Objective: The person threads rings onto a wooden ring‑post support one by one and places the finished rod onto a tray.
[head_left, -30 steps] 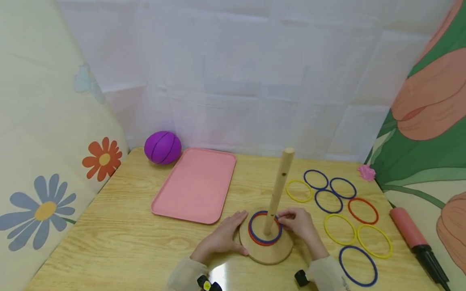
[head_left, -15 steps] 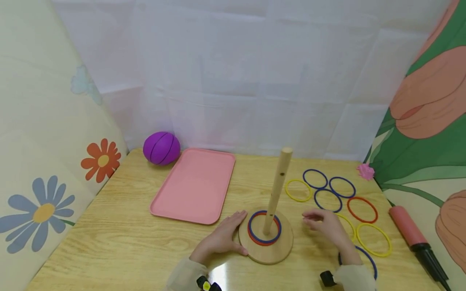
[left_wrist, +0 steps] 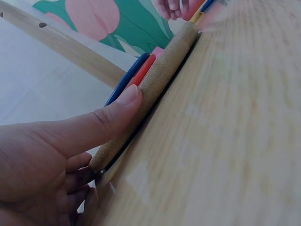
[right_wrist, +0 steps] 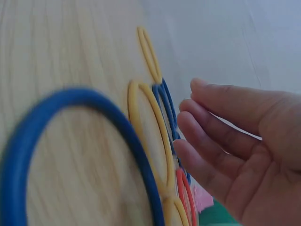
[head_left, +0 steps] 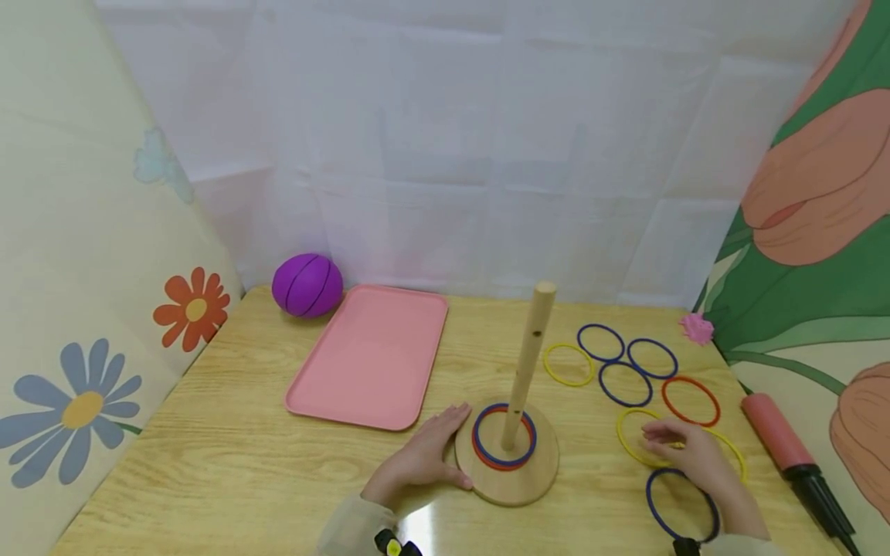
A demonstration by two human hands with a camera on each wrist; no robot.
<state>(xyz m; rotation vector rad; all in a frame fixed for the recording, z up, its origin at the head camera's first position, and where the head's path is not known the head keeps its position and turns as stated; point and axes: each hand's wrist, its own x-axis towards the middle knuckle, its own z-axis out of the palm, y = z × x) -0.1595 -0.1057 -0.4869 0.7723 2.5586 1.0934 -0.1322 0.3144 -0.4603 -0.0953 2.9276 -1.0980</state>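
My left hand [head_left: 426,455] rests against the left edge of a round wooden base [head_left: 511,490]. In the left wrist view its straight thumb [left_wrist: 108,120] touches the base's rim. A wooden post [head_left: 530,351] rises from the base. Around the post's foot lie a blue ring [head_left: 535,442] and a red ring [head_left: 487,462], the blue on top. My right hand [head_left: 688,455] hovers over the yellow rings at the right, its fingers loosely bent and holding nothing. Nearest to it are a yellow ring [head_left: 621,442] and a blue ring [head_left: 652,506].
More rings lie flat at the right, among them a red ring [head_left: 711,398] and a far yellow ring [head_left: 548,371]. A red and black hand pump [head_left: 779,440] lies at the right edge. A pink tray [head_left: 371,355] and a purple ball [head_left: 308,286] sit at the back left.
My right hand has let go of the blue ring on the base and moved right, over the loose rings. The left hand stays at the base.
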